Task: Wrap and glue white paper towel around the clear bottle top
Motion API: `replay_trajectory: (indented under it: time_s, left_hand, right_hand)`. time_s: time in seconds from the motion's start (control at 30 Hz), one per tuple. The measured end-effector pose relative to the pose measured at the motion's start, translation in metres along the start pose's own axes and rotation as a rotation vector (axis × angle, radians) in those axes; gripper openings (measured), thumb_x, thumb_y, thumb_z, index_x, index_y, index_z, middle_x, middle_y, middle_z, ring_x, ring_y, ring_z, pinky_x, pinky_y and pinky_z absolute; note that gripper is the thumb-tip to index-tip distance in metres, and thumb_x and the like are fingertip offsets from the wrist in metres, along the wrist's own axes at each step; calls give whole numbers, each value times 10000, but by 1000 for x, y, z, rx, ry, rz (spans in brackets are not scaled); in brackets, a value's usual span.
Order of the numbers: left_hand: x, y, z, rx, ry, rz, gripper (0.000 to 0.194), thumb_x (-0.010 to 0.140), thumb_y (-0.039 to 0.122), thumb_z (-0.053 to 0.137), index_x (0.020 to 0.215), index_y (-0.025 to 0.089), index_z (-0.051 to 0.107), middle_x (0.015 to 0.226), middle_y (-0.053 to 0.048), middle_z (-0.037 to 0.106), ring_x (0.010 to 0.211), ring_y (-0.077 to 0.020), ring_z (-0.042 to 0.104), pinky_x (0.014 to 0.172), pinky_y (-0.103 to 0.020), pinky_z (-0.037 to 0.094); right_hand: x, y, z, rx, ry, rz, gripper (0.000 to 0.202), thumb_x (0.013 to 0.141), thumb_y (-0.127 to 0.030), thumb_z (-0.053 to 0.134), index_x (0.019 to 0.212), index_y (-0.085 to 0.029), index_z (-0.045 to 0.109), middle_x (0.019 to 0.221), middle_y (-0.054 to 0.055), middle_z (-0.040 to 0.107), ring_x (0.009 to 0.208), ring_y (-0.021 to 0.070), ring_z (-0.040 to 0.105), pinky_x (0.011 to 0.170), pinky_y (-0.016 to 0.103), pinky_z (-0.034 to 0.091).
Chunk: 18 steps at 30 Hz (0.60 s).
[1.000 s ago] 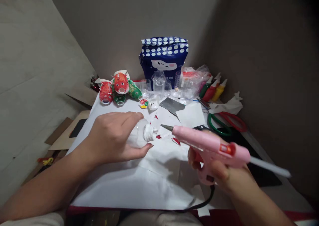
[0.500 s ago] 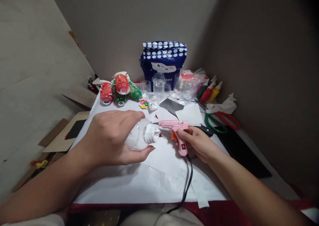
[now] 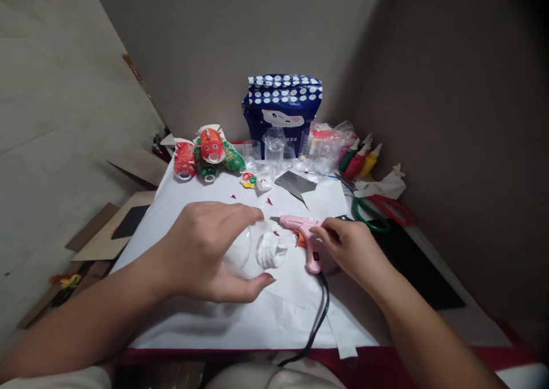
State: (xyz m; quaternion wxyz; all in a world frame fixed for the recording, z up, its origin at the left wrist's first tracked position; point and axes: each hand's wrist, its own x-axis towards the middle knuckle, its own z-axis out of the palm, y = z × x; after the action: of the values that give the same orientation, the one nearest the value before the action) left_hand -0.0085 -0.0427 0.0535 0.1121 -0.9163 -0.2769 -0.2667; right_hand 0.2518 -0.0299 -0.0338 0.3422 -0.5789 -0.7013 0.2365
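Wrapped round a clear plastic bottle (image 3: 239, 253), my left hand (image 3: 210, 249) holds it on its side above the white-covered table. The bottle's neck is wound with white material (image 3: 271, 250) and points right. A pink glue gun (image 3: 305, 229) with an orange trigger and black cord lies just right of the neck, its nozzle pointing left. My right hand (image 3: 354, 249) is closed at the back of the glue gun, fingertips at its upper rear; what the curled fingers pinch is hard to see. Small red pieces (image 3: 269, 201) lie behind the bottle.
Red and green fish-like figures (image 3: 211, 146) stand at the back left. Clear cups (image 3: 274, 149) and a blue bag (image 3: 283, 114) are behind. Paint bottles (image 3: 357, 161), green-and-red-handled scissors (image 3: 377, 214) and a black sheet (image 3: 416, 263) are on the right.
The bottle and my left hand have moved right and slightly down. The glue gun sits slightly lower, and my right hand has shifted from its handle to its upper rear.
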Motion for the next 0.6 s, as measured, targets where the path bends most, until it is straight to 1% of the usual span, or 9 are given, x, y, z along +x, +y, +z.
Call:
replay_trajectory:
  time_s: [0.07, 0.1, 0.13, 0.17, 0.2, 0.23, 0.3, 0.43, 0.6]
  left_hand:
    - [0, 2, 2, -53, -28, -13, 500, 672, 403, 700, 1070, 139, 551, 901, -99, 755, 766, -238, 737, 660, -315, 556]
    - [0, 2, 3, -84, -40, -19, 509, 664, 402, 703, 1072, 141, 546, 899, -96, 755, 753, -233, 736, 656, -310, 556]
    - [0, 3, 3, -119, -47, -23, 519, 657, 403, 704, 1076, 142, 542, 896, -94, 754, 745, -227, 734, 652, -303, 556]
    - [0, 3, 5, -154, -50, -30, 528, 651, 406, 705, 1079, 143, 540, 894, -93, 753, 745, -222, 734, 652, -295, 556]
    - [1, 4, 6, -189, -51, -38, 534, 644, 407, 705, 1079, 144, 540, 893, -92, 752, 746, -218, 734, 652, -288, 556]
    - [1, 4, 8, -222, -49, -46, 540, 637, 410, 706, 1078, 145, 542, 890, -91, 752, 746, -216, 733, 650, -281, 557]
    - [2, 4, 12, -288, -48, -60, 552, 620, 415, 712, 1075, 149, 549, 883, -88, 751, 738, -212, 732, 640, -273, 559]
    - [4, 5, 19, -414, -52, -92, 556, 575, 396, 725, 1056, 161, 574, 853, -69, 748, 689, -202, 723, 617, -270, 561]
    - [5, 8, 18, -518, -69, -150, 504, 551, 354, 697, 1016, 187, 602, 818, -53, 744, 648, -205, 711, 602, -286, 568]
  right_hand:
    - [-10, -9, 0, 31, 42, -151, 151, 876, -242, 566, 788, -186, 676, 698, 53, 687, 614, 169, 597, 574, 276, 430]
    - [-15, -13, 0, 69, 57, -285, 133, 881, -187, 546, 845, -190, 674, 767, 55, 713, 693, 169, 638, 633, 274, 472]
    - [-20, -17, 1, 119, 66, -498, 159, 884, -118, 528, 926, -177, 670, 838, 70, 727, 760, 168, 660, 677, 277, 499]
    - [-24, -19, 3, 154, 79, -676, 205, 878, -63, 528, 997, -161, 662, 888, 82, 731, 811, 165, 667, 714, 279, 518]
    - [-27, -21, 4, 181, 91, -802, 247, 868, -20, 542, 1051, -140, 655, 924, 94, 730, 847, 162, 668, 736, 281, 530]
    - [-30, -21, 5, 202, 103, -893, 288, 856, 11, 562, 1101, -117, 644, 954, 108, 726, 882, 163, 666, 753, 285, 540]
    - [-33, -21, 7, 224, 123, -945, 338, 836, 37, 598, 1151, -80, 633, 1004, 129, 718, 957, 171, 659, 794, 293, 555]
    - [-35, -20, 6, 251, 116, -975, 359, 849, 41, 580, 1196, -36, 623, 1082, 156, 709, 1092, 188, 640, 900, 312, 558]
    - [-38, -22, 1, 234, 68, -977, 401, 881, 0, 545, 1274, -65, 589, 1108, 159, 722, 1147, 204, 637, 919, 334, 575]
